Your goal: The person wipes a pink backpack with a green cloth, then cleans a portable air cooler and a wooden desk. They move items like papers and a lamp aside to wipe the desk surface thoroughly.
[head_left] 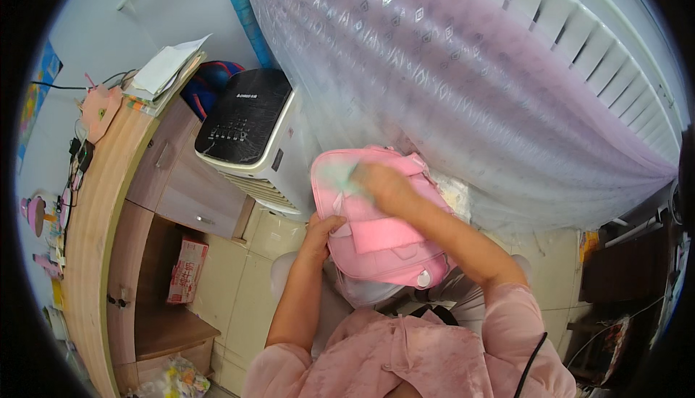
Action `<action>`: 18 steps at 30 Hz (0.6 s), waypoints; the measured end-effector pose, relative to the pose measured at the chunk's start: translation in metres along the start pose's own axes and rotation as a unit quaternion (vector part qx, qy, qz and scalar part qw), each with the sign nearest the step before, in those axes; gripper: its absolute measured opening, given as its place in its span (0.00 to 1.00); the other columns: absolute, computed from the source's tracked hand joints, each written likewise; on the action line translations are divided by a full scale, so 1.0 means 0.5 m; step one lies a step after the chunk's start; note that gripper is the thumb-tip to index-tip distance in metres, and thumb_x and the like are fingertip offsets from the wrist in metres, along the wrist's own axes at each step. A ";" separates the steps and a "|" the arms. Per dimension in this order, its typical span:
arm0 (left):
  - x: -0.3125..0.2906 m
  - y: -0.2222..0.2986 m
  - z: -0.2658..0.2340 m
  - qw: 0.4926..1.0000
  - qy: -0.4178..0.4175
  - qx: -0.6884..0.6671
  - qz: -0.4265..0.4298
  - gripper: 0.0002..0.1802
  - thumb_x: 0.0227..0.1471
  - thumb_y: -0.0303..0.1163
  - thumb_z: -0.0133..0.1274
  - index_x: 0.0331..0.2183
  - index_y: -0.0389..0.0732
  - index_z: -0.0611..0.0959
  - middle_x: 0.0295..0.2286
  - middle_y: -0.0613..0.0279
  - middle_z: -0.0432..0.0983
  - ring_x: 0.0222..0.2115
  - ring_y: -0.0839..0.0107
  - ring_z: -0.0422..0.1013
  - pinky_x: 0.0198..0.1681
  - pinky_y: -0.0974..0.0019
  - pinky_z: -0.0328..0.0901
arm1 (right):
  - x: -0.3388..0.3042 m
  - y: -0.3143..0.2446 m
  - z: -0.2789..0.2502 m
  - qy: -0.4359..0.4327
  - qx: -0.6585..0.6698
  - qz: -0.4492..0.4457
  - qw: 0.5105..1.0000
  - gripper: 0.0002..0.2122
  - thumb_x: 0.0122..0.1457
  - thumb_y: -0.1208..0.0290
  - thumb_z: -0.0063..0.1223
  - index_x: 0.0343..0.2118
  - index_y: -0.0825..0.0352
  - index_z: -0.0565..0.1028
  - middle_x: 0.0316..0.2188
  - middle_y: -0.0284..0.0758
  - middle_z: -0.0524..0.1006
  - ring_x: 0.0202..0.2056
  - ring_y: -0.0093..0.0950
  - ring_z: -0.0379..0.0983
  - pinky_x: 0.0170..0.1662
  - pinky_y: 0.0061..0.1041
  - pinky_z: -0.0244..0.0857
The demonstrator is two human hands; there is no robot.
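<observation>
A pink backpack (384,250) rests tilted across my lap, its front panel facing up. My left hand (318,235) grips its left side, the thumb lying over the edge beside a pale bow-like trim. Over the upper part of the bag is my right hand (384,187), its fingers smeared by motion. A blurred pale green patch (339,174) shows at those fingers; whether it is a held cloth or part of the bag I cannot tell. A round white tag (424,278) sits near the bag's lower right corner.
At the left front stands a white air cooler (289,159) with a black top, beside a curved wooden desk (134,174) with papers (168,69). A pinkish sheer curtain (449,87) hangs ahead. A red-and-white carton (187,271) is in the desk's open compartment; dark furniture (615,275) stands right.
</observation>
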State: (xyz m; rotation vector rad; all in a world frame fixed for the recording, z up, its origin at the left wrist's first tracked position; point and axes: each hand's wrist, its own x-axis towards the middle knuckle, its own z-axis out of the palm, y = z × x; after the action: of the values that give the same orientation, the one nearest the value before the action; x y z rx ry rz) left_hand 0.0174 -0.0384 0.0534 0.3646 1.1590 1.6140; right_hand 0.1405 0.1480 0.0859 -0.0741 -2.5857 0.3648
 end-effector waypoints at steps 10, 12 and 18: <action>0.012 -0.015 0.006 0.984 0.090 -0.128 0.084 0.42 0.57 0.65 0.30 0.59 0.42 0.62 0.54 0.55 0.64 0.54 0.60 0.62 0.57 0.55 0.58 | 0.074 -0.191 0.012 -0.047 0.014 -0.001 0.999 0.18 0.44 0.80 0.51 0.42 0.61 0.76 0.38 0.37 0.73 0.40 0.38 0.70 0.45 0.35 0.66; 0.005 -0.002 0.010 0.986 0.044 -0.153 0.039 0.43 0.56 0.66 0.30 0.59 0.42 0.62 0.54 0.54 0.64 0.54 0.60 0.62 0.57 0.56 0.58 | -0.007 -0.191 -0.013 -0.084 -0.035 -0.018 0.996 0.17 0.43 0.78 0.52 0.41 0.61 0.76 0.38 0.36 0.74 0.40 0.37 0.70 0.45 0.34 0.66; -0.005 0.021 0.054 0.994 0.062 -0.091 -0.025 0.43 0.56 0.63 0.39 0.59 0.39 0.61 0.55 0.52 0.63 0.53 0.59 0.63 0.56 0.57 0.59 | -0.211 0.033 -0.084 -0.069 -0.031 0.424 0.902 0.17 0.48 0.80 0.49 0.43 0.66 0.75 0.39 0.43 0.75 0.40 0.42 0.72 0.44 0.36 0.67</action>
State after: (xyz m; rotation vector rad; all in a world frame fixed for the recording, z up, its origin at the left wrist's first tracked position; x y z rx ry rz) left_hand 0.0316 -0.0267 0.0757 0.1192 1.0936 1.7023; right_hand 0.2525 0.1613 0.0642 -1.2596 -2.5626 0.6011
